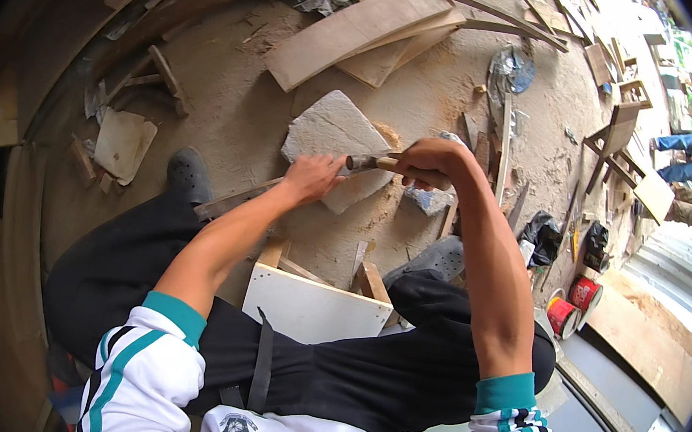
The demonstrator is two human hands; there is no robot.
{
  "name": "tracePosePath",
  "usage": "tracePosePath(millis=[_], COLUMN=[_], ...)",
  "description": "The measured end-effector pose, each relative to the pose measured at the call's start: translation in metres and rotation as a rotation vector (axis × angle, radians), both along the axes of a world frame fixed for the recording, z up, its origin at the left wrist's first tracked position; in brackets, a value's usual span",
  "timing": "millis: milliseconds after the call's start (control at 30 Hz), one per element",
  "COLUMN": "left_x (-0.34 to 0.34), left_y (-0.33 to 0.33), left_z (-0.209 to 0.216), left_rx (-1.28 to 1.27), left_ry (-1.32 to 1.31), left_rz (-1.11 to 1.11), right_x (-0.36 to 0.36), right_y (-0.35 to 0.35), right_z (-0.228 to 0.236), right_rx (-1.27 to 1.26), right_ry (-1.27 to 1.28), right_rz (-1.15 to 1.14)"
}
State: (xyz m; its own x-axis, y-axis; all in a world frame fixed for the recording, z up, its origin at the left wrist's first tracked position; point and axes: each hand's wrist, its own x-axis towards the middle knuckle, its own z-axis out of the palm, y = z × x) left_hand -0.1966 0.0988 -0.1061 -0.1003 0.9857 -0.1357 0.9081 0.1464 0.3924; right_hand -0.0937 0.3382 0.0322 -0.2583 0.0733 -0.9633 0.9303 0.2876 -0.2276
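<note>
My right hand [430,162] is wrapped round the wooden handle of a hammer [360,164]. The hammer's dark head lies right beside the fingers of my left hand [313,178]. That hand is closed on a long thin strip of wood [232,201], which slants down to the left past my forearm. Both hands are above a pale, rough stone slab [331,125] on the ground. Whether a nail sits between the left fingertips is too small to tell.
Between my legs stands a white-fronted wooden box [310,307]. Curved plywood sheets [358,34] lie beyond the slab. Offcuts and sawdust litter the dirt floor. To the right are red cans [585,293], black bags [541,238], a wooden chair [614,148] and other people [690,157].
</note>
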Motion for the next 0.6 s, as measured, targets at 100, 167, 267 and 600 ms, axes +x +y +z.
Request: tracePosePath(millis=[100, 167, 267, 600], left_x=[0.004, 0.009, 0.016, 0.018], left_y=[0.000, 0.010, 0.037, 0.046], left_z=[-0.003, 0.007, 0.027, -0.009], left_rx=[-0.011, 0.024, 0.018, 0.364], left_ry=[-0.019, -0.008, 0.016, 0.049], left_rz=[0.060, 0.026, -0.023, -0.141], right_x=[0.002, 0.018, 0.046, 0.059], right_y=[-0.007, 0.007, 0.025, 0.005], right_z=[0.007, 0.006, 0.018, 0.011], right_rx=[0.048, 0.067, 0.040, 0.031], right_ry=[0.062, 0.097, 0.085, 0.052], right_rz=[0.010, 0.090, -0.076, -0.239])
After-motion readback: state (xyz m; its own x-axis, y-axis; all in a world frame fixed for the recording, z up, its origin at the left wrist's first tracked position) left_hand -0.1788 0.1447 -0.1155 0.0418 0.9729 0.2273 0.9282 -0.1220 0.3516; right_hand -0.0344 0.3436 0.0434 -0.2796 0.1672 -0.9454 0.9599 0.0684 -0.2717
